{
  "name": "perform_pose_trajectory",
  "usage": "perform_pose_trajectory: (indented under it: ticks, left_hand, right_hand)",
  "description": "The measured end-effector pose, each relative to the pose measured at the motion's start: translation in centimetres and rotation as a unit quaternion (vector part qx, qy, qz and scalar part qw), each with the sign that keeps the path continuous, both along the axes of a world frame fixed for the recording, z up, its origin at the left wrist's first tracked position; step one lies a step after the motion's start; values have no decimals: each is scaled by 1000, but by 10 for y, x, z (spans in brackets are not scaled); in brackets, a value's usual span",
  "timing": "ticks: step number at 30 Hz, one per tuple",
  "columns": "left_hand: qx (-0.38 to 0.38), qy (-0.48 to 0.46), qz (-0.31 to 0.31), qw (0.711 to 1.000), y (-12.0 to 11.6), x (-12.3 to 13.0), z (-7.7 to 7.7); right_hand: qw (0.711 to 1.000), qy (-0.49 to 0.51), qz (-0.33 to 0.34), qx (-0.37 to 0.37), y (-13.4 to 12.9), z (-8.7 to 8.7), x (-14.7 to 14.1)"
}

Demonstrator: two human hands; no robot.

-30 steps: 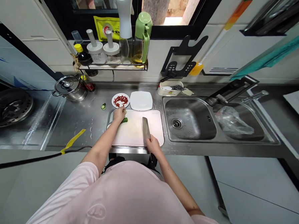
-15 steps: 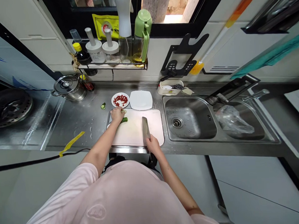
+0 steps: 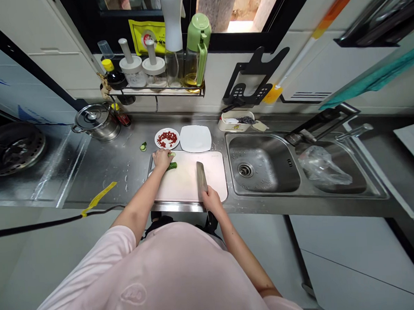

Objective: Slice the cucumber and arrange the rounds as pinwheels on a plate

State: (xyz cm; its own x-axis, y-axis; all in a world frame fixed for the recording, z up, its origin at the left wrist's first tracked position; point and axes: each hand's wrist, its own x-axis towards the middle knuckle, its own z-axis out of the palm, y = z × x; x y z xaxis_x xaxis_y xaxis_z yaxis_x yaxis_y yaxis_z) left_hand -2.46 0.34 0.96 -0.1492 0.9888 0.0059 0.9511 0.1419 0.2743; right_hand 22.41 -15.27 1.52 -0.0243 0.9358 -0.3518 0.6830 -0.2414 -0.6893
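My right hand (image 3: 212, 200) is closed round the handle of a cleaver (image 3: 202, 179), whose blade lies over the right half of the white cutting board (image 3: 184, 184). At the board's upper left, my left hand (image 3: 162, 159) has its fingers closed on a pale green piece of cucumber (image 3: 172, 154). Beneath that hand, a dark green cucumber length (image 3: 172, 165) rests on the board, partly hidden. Just beyond the board stand a white plate of chopped red pieces (image 3: 167, 139) and a square white plate (image 3: 195, 139). Cucumber end pieces (image 3: 143, 147) lie on the counter to the left.
To the right is a steel sink (image 3: 263, 163); a clear plastic bag (image 3: 322, 167) lies in its second basin. A lidded pot (image 3: 96, 121) stands at the back left. Above, a wall rack (image 3: 157, 92) carries bottles and jars. A black cable (image 3: 58, 223) crosses at lower left.
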Motion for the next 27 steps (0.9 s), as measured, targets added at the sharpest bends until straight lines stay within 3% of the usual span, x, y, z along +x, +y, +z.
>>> perform_pose_trajectory:
  ticks: [4, 7, 11, 16, 20, 27]
  left_hand:
    - [0, -27, 19, 999, 0, 0, 4]
    - [23, -83, 67, 994, -2, -5, 7]
    - [96, -171, 146, 970, -10, -17, 8]
    - [153, -245, 189, 939, -23, -35, 6]
    - [169, -257, 198, 931, -38, -42, 7]
    - [148, -241, 166, 945, -72, -39, 7]
  right_hand:
    - [1000, 7, -3, -3, -1, 3, 0]
    - [1000, 11, -6, -6, -2, 5, 2]
    - [1000, 13, -12, -9, 0, 9, 4]
    - [1000, 17, -19, 8, 4, 15, 3]
    - [999, 30, -19, 17, 5, 18, 1]
    - [999, 32, -5, 24, 5, 23, -4]
